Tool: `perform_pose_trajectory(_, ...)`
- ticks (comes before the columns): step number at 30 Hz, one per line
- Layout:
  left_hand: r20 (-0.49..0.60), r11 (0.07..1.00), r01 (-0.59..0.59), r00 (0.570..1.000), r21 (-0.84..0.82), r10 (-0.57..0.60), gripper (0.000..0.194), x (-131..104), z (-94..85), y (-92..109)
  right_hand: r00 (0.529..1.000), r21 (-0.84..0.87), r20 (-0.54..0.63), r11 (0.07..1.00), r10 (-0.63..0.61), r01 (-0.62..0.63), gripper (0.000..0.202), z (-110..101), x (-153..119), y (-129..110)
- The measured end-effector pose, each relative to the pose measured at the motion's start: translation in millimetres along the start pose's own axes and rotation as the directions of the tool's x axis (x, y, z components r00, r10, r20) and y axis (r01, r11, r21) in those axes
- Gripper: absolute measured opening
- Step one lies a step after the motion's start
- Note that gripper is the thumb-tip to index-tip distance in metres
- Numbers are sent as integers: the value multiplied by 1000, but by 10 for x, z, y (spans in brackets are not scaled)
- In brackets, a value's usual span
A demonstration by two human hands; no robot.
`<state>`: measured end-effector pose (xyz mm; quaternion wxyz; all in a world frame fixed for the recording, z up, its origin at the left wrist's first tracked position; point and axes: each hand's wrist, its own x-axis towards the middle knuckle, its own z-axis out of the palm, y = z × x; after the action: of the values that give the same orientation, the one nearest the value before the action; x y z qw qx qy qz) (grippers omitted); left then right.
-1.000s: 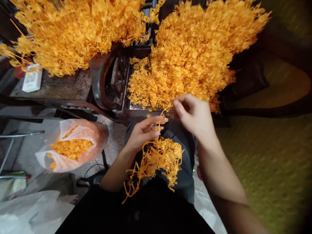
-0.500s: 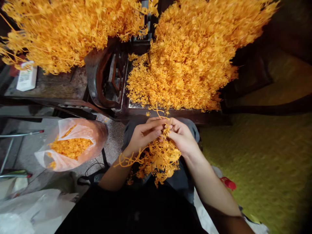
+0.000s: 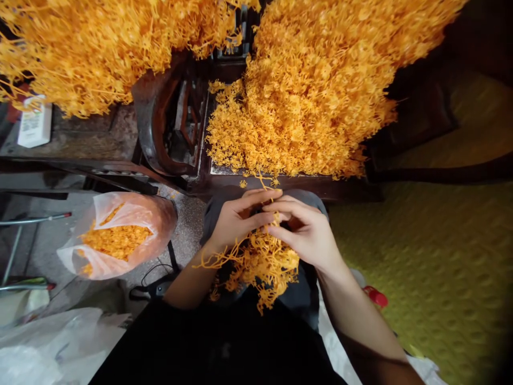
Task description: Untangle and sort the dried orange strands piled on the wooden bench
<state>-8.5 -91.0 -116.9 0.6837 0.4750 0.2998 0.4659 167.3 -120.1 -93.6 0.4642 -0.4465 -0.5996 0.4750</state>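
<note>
My left hand [image 3: 238, 216] and my right hand [image 3: 302, 222] meet above my lap, their fingers closed round thin stems. They hold a bunch of orange plastic-looking sprigs [image 3: 266, 262], with small spidery florets hanging below the fingers. One longer, bare branching stem [image 3: 218, 258] sticks out to the left under my left wrist. A thin stem end [image 3: 264, 181] pokes out beyond my fingertips on the far side. My fingers hide the spot where both hands grip, so the exact pinch points do not show.
A large heap of orange florets [image 3: 316, 107] covers the dark wooden seat ahead. Another orange heap [image 3: 92, 53] lies far left, near a white box [image 3: 35, 122]. An open plastic bag [image 3: 162, 224] of orange pieces stands on the floor at left. A curved wooden armrest [image 3: 150, 123] divides the seats.
My right-hand fingers have reached farther left across the stems, closer to my left fingers. The bunch stays hanging between the hands. The view has shifted slightly.
</note>
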Motion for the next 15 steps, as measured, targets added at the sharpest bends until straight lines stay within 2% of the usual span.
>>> perform_pose_trajectory(3, -3, 995, 88, 996, -39, -88, 42, 17, 29, 22, 994, -141, -65, 987, -89, 79, 10, 10, -8, -36)
perform_pose_trajectory(7, -17, 982, 165, 986, -88, -167, 57, -7, 70, 67, 945, -244, -285, 965, -161, 91, 8, 18, -59, -37)
perform_pose_trajectory(10, 19, 965, 260, 966, -25, -259, 57, -36, 93, 88, 916, -173, -375, 981, -143, 82, 8, 30, -40, -2)
perform_pose_trajectory(12, -8, 962, 272, 962, 40, -272, 45, -38, 100, 94, 862, -36, -483, 987, -154, 156, 11, 33, 25, 30)
perform_pose_trajectory(14, -45, 965, 246, 969, 96, -243, 34, -26, 95, 97, 741, 11, -636, 957, -218, 291, 17, -10, 101, 43)
perform_pose_trajectory(15, -58, 966, 230, 973, 120, -225, 31, -19, 87, 98, 712, -7, -660, 949, -241, 315, 18, -65, 130, 34)
